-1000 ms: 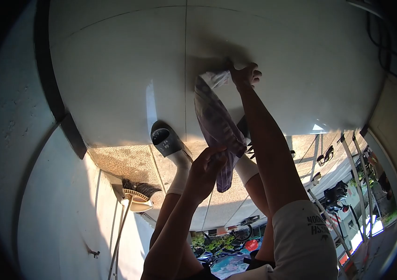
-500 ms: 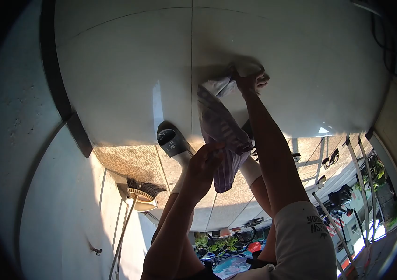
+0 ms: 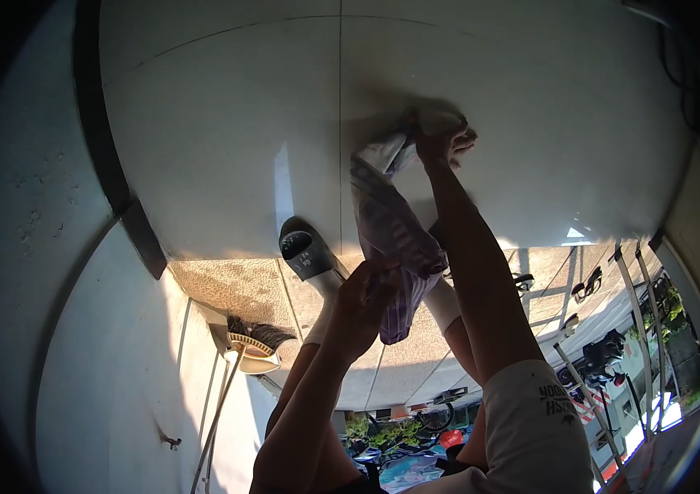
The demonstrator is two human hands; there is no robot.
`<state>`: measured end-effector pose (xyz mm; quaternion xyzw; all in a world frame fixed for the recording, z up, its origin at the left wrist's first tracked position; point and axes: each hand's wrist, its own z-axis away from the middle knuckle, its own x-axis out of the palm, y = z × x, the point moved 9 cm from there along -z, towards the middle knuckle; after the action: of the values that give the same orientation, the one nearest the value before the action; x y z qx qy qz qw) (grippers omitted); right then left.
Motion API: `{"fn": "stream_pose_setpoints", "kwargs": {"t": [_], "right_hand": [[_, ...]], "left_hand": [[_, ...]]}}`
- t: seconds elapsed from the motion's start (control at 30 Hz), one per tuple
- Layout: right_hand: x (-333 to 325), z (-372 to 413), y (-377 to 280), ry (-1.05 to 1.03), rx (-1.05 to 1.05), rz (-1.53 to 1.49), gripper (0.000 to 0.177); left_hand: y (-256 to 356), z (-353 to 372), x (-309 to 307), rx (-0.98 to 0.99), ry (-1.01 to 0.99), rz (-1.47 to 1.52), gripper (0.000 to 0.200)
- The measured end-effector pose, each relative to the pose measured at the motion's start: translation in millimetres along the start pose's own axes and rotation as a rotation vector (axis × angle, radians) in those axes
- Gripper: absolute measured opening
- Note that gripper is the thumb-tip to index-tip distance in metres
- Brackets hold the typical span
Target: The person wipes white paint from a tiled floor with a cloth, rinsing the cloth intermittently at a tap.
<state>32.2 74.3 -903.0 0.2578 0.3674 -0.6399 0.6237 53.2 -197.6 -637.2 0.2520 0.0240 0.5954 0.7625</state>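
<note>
A purple-and-white striped cloth [image 3: 395,222] hangs in a loose, folded length above the pale tiled floor. My right hand [image 3: 444,144] is closed on its far end, with the thumb side against the fabric. Nearer to me, my left hand [image 3: 365,300] has its fingers curled at the cloth's left edge, beside the drooping lower end. Folds and my fingers hide the exact grip. Below the left hand's side is a dark slide sandal [image 3: 304,247] on my left foot. My right forearm and the cloth mostly cover the other foot.
A broom [image 3: 259,333] and a dustpan [image 3: 255,362] lean by the white wall at left, with a tap [image 3: 170,443] close by. Loose sandals [image 3: 588,284] lie on the sunlit textured paving. Metal rails [image 3: 634,305] stand at right. Parked motorbikes [image 3: 416,428] show behind my legs.
Very little differs. The cloth's lower part has shifted slightly and my left hand has moved a touch to the right. The right hand stays at the far end.
</note>
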Motion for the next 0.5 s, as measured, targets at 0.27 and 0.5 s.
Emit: {"fn": "stream_pose_setpoints", "kwargs": {"t": [0.27, 0.5], "right_hand": [[0, -35, -65, 0.052, 0.219, -0.110, 0.156], [4, -45, -72, 0.042, -0.015, -0.060, 0.147]], "left_hand": [[-1, 2, 3, -0.037, -0.064, 0.036, 0.039], [15, -3, -18, -0.012, 0.074, 0.118, 0.029]]}}
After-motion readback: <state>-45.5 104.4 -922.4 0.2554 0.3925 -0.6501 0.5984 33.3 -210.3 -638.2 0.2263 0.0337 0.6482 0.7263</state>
